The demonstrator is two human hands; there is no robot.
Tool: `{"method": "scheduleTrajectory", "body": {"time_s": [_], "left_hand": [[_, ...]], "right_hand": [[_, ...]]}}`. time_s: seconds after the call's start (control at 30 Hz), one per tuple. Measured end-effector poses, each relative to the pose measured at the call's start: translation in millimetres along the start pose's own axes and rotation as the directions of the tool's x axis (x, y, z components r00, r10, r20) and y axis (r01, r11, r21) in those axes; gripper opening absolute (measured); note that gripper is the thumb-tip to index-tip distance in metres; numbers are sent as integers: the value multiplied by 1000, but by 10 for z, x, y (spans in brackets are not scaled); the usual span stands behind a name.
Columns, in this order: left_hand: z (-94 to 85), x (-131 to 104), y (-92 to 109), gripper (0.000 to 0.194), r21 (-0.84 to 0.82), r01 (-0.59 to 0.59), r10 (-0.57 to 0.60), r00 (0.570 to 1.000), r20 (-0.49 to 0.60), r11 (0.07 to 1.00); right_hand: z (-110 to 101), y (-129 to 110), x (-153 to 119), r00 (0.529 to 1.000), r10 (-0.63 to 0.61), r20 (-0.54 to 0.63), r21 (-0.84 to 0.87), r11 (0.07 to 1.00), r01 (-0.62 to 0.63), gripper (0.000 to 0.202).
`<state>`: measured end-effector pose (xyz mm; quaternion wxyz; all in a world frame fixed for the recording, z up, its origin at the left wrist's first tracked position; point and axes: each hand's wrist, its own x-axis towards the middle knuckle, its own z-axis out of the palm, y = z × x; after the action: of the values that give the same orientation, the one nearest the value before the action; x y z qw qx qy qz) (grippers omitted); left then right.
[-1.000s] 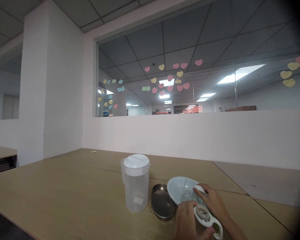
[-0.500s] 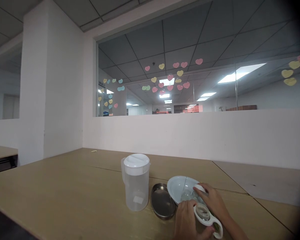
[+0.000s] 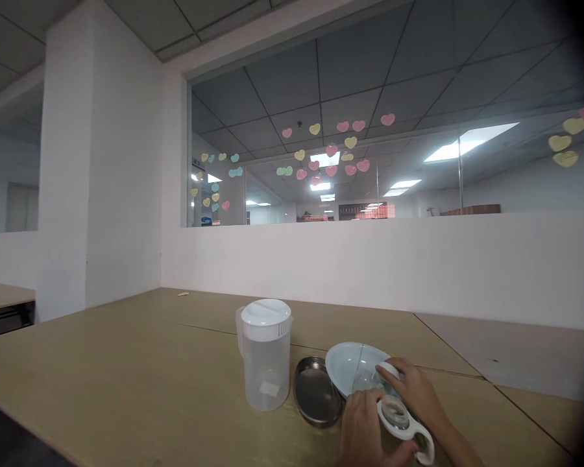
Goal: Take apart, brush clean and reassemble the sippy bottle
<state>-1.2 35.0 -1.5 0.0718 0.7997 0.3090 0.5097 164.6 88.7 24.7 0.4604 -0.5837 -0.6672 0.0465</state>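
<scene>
My left hand (image 3: 363, 429) is closed round a clear vessel with a white ring and curved handle (image 3: 403, 421), at the lower right. My right hand (image 3: 418, 392) grips a white round cap (image 3: 388, 371) at the far end of a clear part, between thumb and fingers. Behind the hands lies a pale blue bowl (image 3: 343, 363), partly hidden by them and the clear part. Left of the bowl is an oval metal dish (image 3: 316, 392). A translucent pitcher with a white lid (image 3: 267, 353) stands upright further left.
The wooden table (image 3: 126, 376) reaches back to a white wall (image 3: 282, 259) below a window with heart-shaped notes. A small pale scrap (image 3: 183, 294) lies near the table's back edge. Another table (image 3: 4, 295) stands at far left.
</scene>
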Motion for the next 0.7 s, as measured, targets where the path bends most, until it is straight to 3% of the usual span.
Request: {"method": "scheduleTrajectory", "body": {"time_s": [0.7], "left_hand": [[15,-13,-16,63,10,0,0,1000,-10,1000]], "right_hand": [[-4,-6,-2,999,-14,-41,-31,999,12,36]]}}
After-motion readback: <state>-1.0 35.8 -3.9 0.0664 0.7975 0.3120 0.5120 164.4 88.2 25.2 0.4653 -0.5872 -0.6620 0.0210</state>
